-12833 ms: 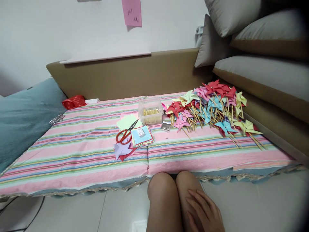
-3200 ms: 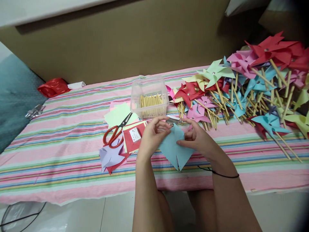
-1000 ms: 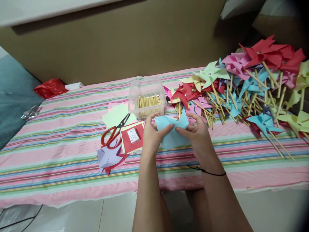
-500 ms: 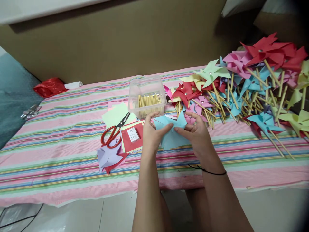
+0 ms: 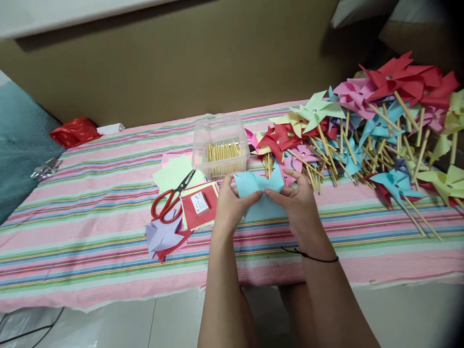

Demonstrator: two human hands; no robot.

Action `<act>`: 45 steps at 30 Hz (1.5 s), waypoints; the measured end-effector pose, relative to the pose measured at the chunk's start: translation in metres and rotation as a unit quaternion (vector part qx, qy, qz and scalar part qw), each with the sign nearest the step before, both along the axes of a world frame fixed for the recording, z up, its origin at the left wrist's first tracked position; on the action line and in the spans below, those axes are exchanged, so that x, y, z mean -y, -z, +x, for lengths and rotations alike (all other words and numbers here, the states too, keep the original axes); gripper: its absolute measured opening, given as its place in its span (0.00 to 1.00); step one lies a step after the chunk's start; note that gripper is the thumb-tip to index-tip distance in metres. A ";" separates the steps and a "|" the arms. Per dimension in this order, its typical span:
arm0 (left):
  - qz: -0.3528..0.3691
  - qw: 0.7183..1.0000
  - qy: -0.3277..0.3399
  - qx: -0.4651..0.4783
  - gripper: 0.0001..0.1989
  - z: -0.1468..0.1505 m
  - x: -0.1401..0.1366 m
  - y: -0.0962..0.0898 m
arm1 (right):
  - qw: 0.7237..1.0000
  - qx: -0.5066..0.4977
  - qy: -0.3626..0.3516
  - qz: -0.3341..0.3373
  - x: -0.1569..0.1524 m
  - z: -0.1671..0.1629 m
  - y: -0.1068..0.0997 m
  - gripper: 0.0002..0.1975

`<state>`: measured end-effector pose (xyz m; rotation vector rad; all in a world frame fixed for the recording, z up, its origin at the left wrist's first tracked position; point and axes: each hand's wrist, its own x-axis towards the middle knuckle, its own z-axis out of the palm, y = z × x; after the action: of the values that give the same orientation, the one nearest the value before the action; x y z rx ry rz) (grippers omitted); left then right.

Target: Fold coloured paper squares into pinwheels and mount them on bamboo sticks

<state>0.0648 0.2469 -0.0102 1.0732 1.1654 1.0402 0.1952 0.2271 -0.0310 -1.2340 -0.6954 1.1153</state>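
Blue paper [image 5: 259,182] between left hand [image 5: 232,200] and right hand [image 5: 300,200], gripped by both, thumbs nearly meeting, near front edge of striped cloth [image 5: 90,232]

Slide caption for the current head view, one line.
Left hand and right hand hold blue paper over striped cloth, scissors to the left, pinwheels heaped at right.

One pair of hands, mine: left hand [image 5: 228,208] and right hand [image 5: 302,205], both bare, slim-fingered, joined to slender bare forearms [image 5: 222,275]. One bracelet [image 5: 321,260], worn on my right arm just above the wrist: thin black cord, single strand, small knot on the inner side, loose tail projecting. My two legs [image 5: 295,302], partly visible between the forearms, too shadowed for detail.
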 end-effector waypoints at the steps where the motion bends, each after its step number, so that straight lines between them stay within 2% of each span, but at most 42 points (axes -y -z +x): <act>1: 0.005 1.000 -0.001 0.000 0.24 0.000 0.000 0.000 | 1.000 0.000 0.000 -0.001 0.000 0.000 -0.001 0.40; 6: 0.000 0.998 0.008 0.056 0.25 -0.002 -0.003 0.002 | 1.000 -0.014 0.012 0.001 -0.001 0.000 0.000 0.39; 12: 0.061 0.991 -0.071 0.097 0.25 -0.010 -0.009 0.007 | 0.998 -0.001 0.055 -0.011 -0.004 0.005 0.009 0.38; 17: 0.100 0.990 -0.023 0.097 0.20 -0.013 -0.006 0.005 | 0.997 0.018 0.074 -0.016 -0.006 0.005 0.009 0.36; 21: 0.074 0.994 -0.003 0.085 0.12 -0.009 -0.004 0.001 | 0.998 -0.008 0.068 -0.016 -0.006 0.004 0.007 0.38; 32: 0.071 0.995 -0.027 0.066 0.22 -0.004 -0.004 0.002 | 0.999 -0.039 0.023 -0.008 -0.002 0.005 0.001 0.40; 37: 0.030 0.994 -0.030 0.105 0.15 -0.006 -0.004 0.001 | 0.999 -0.035 0.028 -0.006 -0.002 0.005 0.001 0.40; 45: 0.009 0.993 -0.026 0.119 0.15 -0.004 -0.002 0.001 | 0.999 -0.035 0.032 -0.005 -0.003 0.005 0.003 0.40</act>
<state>0.0611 0.2489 -0.0108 0.9086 0.9974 1.1863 0.1999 0.2302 -0.0336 -1.2124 -0.5931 1.1053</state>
